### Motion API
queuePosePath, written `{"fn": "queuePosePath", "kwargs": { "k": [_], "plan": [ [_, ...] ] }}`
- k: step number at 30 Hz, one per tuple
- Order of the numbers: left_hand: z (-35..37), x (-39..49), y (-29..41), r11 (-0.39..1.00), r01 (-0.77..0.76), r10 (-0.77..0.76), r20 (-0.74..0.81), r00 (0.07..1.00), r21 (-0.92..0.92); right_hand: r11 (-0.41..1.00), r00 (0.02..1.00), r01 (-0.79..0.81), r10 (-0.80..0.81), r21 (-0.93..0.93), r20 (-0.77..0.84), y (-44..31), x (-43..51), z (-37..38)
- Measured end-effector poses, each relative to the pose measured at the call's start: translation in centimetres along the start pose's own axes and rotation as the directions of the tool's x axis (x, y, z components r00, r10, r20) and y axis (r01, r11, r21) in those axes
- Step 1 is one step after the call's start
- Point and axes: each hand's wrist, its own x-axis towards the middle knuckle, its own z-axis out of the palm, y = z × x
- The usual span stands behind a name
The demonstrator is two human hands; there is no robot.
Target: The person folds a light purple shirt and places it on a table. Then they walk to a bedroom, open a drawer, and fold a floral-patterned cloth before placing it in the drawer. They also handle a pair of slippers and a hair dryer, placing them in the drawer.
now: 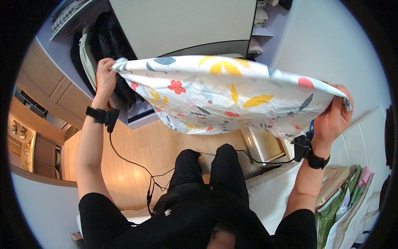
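A white fabric sheet (217,96) printed with yellow leaves, red flowers and grey-blue leaves is stretched out in front of me. My left hand (106,76) grips its upper left corner, arm extended. At the other end, the upper right corner is pinched in my right hand (337,112). Between the two hands the top edge runs nearly taut, while the lower part hangs and bows in loose folds above the floor. Each wrist wears a black strap with a small device, one on the left (102,115) and one on the right (306,151).
Ahead, a wardrobe with a pale sliding door (186,25) holds hanging dark clothes (108,40). A drawer (264,144) stands open beneath the sheet's right side. Black cables (133,163) trail from my wrists. Bags (339,199) lean at the right beside the bed (270,193).
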Motion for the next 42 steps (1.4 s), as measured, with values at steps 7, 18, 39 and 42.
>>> {"fn": "queuePosePath", "kwargs": {
  "k": [7, 18, 39, 42],
  "plan": [
    [3.7, 2.8, 6.0, 0.966, 0.012, -0.098, 0.323, 0.941, 0.26, 0.972, 0.976, -0.151, 0.118, 0.181, 0.183, -0.6, 2.2, 2.8],
    [4.1, -3.5, 16.4, 0.918, -0.247, 0.394, 0.64, 0.66, -0.311, 0.98, 0.982, -0.188, 0.185, 0.066, 0.04, -0.9, 1.4, 2.7],
    [-3.7, -3.1, 26.0, 0.314, -0.374, 0.879, 0.118, 0.463, -0.873, 0.936, 0.757, 0.273, -0.067, -0.222, 0.65, 5.0, -1.7, 8.0],
    [-4.0, -3.1, 26.5, 0.316, -0.316, 0.891, 0.165, 0.424, -0.895, 0.941, 0.684, 0.305, -0.109, -0.147, 0.721, 4.4, -1.4, 8.6]
  ]
}}
